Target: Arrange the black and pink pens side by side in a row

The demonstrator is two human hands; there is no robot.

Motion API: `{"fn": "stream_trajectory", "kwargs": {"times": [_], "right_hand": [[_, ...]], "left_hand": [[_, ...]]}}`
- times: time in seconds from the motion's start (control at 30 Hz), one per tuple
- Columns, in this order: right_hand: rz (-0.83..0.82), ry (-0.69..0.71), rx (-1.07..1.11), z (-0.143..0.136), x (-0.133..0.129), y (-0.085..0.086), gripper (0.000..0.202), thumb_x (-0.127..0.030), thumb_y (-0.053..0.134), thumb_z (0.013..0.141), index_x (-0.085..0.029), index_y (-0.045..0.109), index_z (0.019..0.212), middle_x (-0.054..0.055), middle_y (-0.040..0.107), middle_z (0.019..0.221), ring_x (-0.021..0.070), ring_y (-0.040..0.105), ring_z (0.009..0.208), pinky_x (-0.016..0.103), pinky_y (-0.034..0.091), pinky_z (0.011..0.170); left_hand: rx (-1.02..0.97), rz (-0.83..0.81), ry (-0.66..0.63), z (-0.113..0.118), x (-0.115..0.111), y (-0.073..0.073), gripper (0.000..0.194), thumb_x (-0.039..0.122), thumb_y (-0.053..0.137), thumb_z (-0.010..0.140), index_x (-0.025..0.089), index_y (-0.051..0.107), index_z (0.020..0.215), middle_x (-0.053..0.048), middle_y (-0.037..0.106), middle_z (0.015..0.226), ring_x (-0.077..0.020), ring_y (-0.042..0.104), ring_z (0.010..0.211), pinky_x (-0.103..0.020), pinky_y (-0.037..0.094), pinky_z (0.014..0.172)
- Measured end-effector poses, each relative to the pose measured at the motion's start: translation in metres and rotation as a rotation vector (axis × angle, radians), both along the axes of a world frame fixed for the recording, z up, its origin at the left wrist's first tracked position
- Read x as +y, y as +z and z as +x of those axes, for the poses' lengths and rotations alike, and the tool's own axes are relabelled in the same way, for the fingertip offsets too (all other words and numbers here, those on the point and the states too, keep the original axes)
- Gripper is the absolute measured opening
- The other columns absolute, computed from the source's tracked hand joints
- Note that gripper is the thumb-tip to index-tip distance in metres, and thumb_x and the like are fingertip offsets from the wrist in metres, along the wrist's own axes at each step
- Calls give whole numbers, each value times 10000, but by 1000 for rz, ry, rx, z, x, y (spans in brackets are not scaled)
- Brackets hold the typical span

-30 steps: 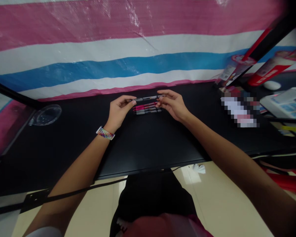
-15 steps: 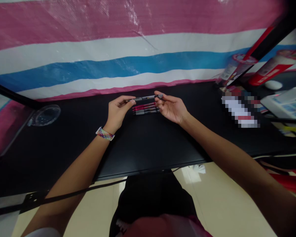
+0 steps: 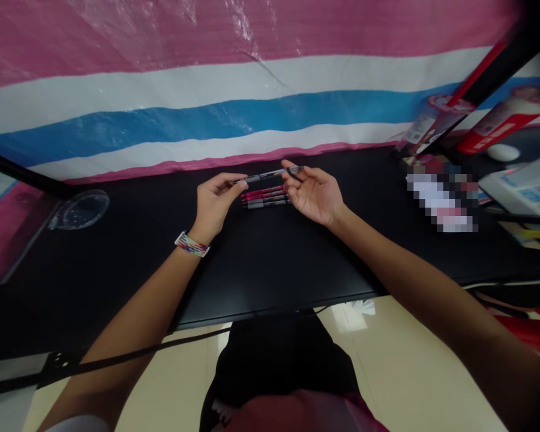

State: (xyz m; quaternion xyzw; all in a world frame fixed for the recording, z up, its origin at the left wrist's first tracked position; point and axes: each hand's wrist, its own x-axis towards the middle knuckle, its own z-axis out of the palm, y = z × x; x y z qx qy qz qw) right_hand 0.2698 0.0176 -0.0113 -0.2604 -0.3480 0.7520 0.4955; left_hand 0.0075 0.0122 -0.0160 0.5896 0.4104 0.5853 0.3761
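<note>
My left hand [image 3: 218, 201] pinches the left end of a clear-barrelled pen with a grey grip [image 3: 269, 175] between thumb and fingers. The pen is held above the black tabletop, tilted slightly up toward the right. My right hand [image 3: 314, 193], palm turned up, has its fingers around the pen's right end, where a dark part shows between them. Just below, several pens [image 3: 265, 197] lie side by side on the table, red ones behind and grey-black ones in front. Their right ends are partly hidden by my right fingers.
A clear plastic lid [image 3: 80, 209] lies at the left of the black table [image 3: 261, 270]. On the right stand a clear cup with a red straw [image 3: 432, 123] and a red-and-white cup [image 3: 504, 123], beside a white rounded object [image 3: 503, 152]. A striped sheet [image 3: 207, 129] hangs behind.
The pen's right end has risen slightly, so the pen tilts more. My right fingers have loosened a little around that end. My left hand stays nearly still.
</note>
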Motion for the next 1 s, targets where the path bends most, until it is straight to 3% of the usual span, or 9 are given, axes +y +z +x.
{"fn": "stream_trajectory", "kwargs": {"times": [0.2,0.37,0.53,0.73,1.0], "right_hand": [[3,-81,-74,-2,-2,2,335,-326,691,944,-207,760,1250,78,821,1037,188,785,947,302,706,883],[-4,-84,-79,-3,-2,4,315,-313,686,946,-203,763,1231,77,828,1057,176,790,951,276,698,902],[-32,-125,-57,-5,-2,4,322,-364,652,934,-200,763,1188,85,839,1022,212,799,947,331,721,867],[-4,-109,-54,-4,-3,2,349,-344,692,885,-199,772,1192,85,835,992,213,795,935,336,713,881],[-29,-138,-131,-3,-4,7,365,-386,654,921,-195,779,1206,97,844,1018,213,803,938,315,715,832]], "left_hand": [[24,-8,10,-1,0,-1,271,429,970,847,262,899,1049,-56,861,1050,-227,798,989,-402,631,990],[-22,-28,-2,-1,2,-3,308,460,974,842,264,896,1067,-60,858,1046,-222,806,1004,-396,636,1001],[-30,-43,-4,1,2,-3,342,479,988,819,254,897,1059,-60,855,1036,-218,804,989,-381,635,988],[-54,-41,-21,1,0,-1,283,419,987,823,261,900,1042,-57,856,1036,-207,794,978,-377,630,994],[-46,-46,-33,2,-1,1,265,403,982,822,263,900,1032,-53,853,1024,-207,787,957,-384,631,991]]}}
